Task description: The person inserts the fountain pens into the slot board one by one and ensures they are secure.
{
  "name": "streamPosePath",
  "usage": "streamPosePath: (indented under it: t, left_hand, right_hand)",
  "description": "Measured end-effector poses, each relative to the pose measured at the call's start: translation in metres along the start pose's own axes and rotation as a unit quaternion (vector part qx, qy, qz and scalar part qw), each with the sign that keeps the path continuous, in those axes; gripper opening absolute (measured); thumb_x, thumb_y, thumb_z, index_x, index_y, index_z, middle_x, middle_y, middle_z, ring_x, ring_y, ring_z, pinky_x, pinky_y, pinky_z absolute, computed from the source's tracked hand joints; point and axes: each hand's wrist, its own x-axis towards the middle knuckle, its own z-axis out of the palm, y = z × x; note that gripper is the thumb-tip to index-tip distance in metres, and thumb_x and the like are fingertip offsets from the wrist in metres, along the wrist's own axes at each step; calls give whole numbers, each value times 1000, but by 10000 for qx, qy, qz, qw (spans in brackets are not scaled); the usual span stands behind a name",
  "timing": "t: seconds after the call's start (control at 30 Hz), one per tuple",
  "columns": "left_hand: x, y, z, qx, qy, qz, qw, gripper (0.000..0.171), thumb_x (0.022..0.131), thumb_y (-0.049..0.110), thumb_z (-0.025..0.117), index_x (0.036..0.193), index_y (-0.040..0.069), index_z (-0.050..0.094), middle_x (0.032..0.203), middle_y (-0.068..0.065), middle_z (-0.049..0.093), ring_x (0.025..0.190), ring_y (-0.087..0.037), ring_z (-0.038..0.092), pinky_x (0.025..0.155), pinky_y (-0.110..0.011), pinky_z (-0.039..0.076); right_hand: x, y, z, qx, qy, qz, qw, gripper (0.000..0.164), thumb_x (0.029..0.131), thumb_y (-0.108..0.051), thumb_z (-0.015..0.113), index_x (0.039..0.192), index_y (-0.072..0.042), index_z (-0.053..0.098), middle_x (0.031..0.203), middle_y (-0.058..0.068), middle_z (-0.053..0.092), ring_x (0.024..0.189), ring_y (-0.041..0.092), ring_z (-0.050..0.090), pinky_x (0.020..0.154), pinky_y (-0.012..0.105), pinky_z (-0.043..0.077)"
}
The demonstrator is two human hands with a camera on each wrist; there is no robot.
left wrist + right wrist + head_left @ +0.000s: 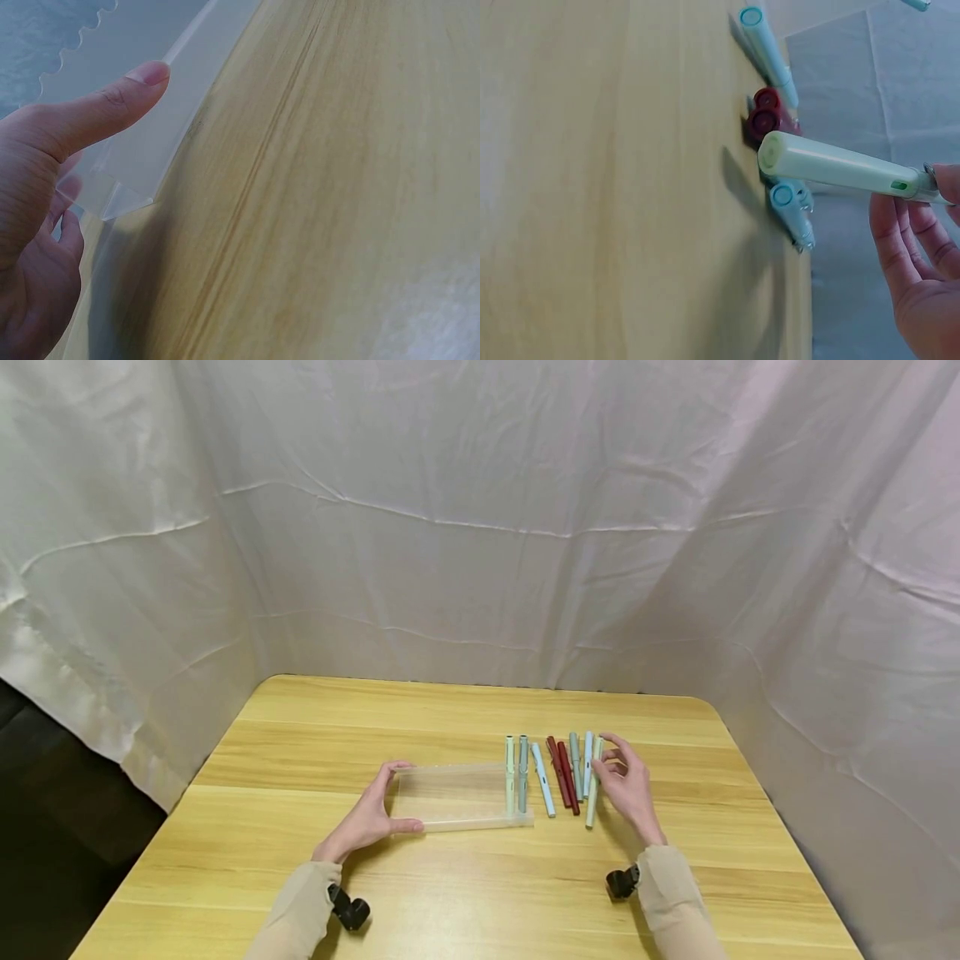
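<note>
My left hand [369, 817] grips the left end of a clear plastic pen tray [450, 795], thumb on the front edge and fingers at the back. The left wrist view shows the thumb pressed on the tray's wall [161, 124]; notches line another edge. Side by side at the tray's right end lie a pale green pen [511, 781] and a grey-green pen [522, 785]. My right hand [628, 783] pinches another pale green pen [592, 802] near its cap; the right wrist view shows this pen [832, 163] raised above the table.
Between tray and right hand lie a light blue pen [543, 781], two dark red pens [564, 777], a grey-green pen [575, 764] and another light blue pen [587, 768]. They rest on a wooden table [480, 893]. Pale curtains [450, 568] hang behind and beside it.
</note>
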Motion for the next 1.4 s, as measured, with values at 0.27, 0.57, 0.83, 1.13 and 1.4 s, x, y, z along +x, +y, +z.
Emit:
streamPosePath:
  t: [0.27, 0.57, 0.83, 1.13, 1.4]
  left_hand:
    - [1, 0, 0, -3, -6, -12, 10000, 94, 67, 21, 93, 144, 13, 38, 155, -19, 40, 151, -49, 23, 121, -70, 15]
    - [0, 1, 0, 26, 18, 35, 10000, 94, 67, 20, 92, 144, 12, 39, 155, -19, 40, 151, -49, 22, 121, -71, 15]
    - [0, 1, 1, 11, 4, -53, 10000, 93, 68, 18, 92, 144, 13, 38, 156, -20, 38, 151, -50, 20, 121, -71, 14]
    - [0, 0, 1, -2, 6, 4, 10000, 94, 68, 19, 92, 144, 13, 38, 156, -19, 39, 152, -49, 20, 122, -70, 14]
    - [0, 1, 1, -5, 16, -25, 10000, 92, 69, 18, 92, 144, 13, 39, 155, -19, 39, 152, -48, 21, 122, -70, 14]
  right_hand:
    - [0, -8, 5, 201, 13, -119, 9997, 51, 95, -2, 64, 143, -8, 49, 109, 20, 64, 84, 3, 63, 75, 22, 61]
    - [-9, -50, 7, 387, -83, -310, 9987, 49, 93, 5, 63, 140, 0, 51, 110, 28, 63, 92, 18, 67, 82, 12, 56]
    - [-1, -35, 17, 789, -208, -367, 9960, 52, 93, 4, 65, 142, -2, 48, 115, 31, 62, 90, 9, 66, 83, 12, 57]
    - [0, -32, 27, 960, -226, -694, 9927, 50, 93, 0, 67, 140, -5, 52, 111, 27, 62, 91, 5, 64, 85, 11, 56]
    - [0, -41, 37, 1064, -467, -703, 9907, 50, 94, -4, 68, 140, -8, 51, 113, 28, 63, 91, 4, 65, 85, 14, 58]
